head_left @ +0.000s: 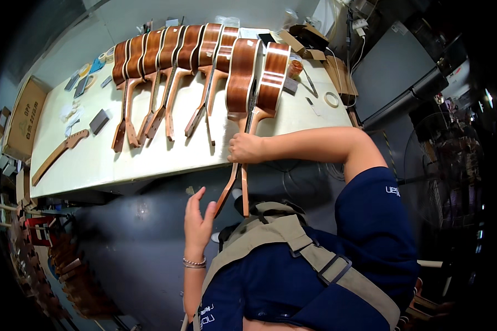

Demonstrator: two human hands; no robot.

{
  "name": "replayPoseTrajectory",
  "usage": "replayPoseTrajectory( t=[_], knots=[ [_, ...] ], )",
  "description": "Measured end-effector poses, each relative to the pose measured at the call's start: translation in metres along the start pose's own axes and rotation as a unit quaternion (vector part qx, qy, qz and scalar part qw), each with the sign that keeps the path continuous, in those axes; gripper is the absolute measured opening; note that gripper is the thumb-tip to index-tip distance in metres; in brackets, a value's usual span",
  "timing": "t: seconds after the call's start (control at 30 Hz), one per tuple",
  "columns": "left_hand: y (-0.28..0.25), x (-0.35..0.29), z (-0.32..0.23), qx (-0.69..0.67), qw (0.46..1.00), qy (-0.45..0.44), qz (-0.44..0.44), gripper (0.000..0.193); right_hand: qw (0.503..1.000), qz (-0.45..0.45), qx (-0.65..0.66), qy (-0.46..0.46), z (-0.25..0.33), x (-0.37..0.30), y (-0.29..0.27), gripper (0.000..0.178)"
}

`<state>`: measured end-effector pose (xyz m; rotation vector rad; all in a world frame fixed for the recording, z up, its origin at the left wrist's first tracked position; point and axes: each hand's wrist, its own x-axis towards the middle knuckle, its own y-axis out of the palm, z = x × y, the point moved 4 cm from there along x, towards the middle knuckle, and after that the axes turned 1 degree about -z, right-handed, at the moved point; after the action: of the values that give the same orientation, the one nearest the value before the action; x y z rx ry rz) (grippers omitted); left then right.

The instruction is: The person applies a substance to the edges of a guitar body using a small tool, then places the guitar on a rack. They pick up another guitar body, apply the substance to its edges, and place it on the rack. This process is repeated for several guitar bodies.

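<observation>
Two unfinished guitars with reddish-brown bodies and pale edge binding stand on their sides at the table's front, necks toward me. My right hand [246,148] is closed around the neck area where the left guitar [241,77] and the right guitar [273,77] cross. Whether it grips one neck or both is partly hidden by the fingers. Below the table edge the two neck ends spread apart in front of my apron. My left hand [199,220] is raised beside them, fingers apart and holding nothing, close to the left neck end.
A row of similar guitars [168,47] lines the pale table [127,165]. On its left lie a loose neck [61,154], grey blocks [99,122] and tape rolls. An open cardboard box [303,41] and a tape roll [331,99] are at the right. A large carton [25,118] stands far left.
</observation>
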<state>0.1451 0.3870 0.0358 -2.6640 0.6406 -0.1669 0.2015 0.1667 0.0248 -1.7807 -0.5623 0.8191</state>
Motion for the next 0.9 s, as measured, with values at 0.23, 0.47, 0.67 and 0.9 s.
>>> replayPoseTrajectory(
  t=[0.23,0.47,0.67,0.9],
  knots=[
    [0.107,0.052,0.023,0.076,0.992,-0.034,0.092,0.056,0.991,-0.126,0.028,-0.034,-0.049,-0.037,0.057,0.004],
    [0.176,0.101,0.014,0.172,0.979,-0.040,0.103,0.040,0.970,-0.239,0.036,-0.004,-0.082,-0.056,0.112,0.007],
    [0.207,0.127,0.004,0.228,0.969,-0.059,0.076,0.037,0.859,-0.428,0.251,0.127,-0.167,-0.149,0.080,0.027],
    [0.224,0.173,0.002,0.206,0.970,-0.067,0.108,0.049,0.675,-0.291,0.100,0.671,-0.282,-0.284,0.220,0.059]
  ],
)
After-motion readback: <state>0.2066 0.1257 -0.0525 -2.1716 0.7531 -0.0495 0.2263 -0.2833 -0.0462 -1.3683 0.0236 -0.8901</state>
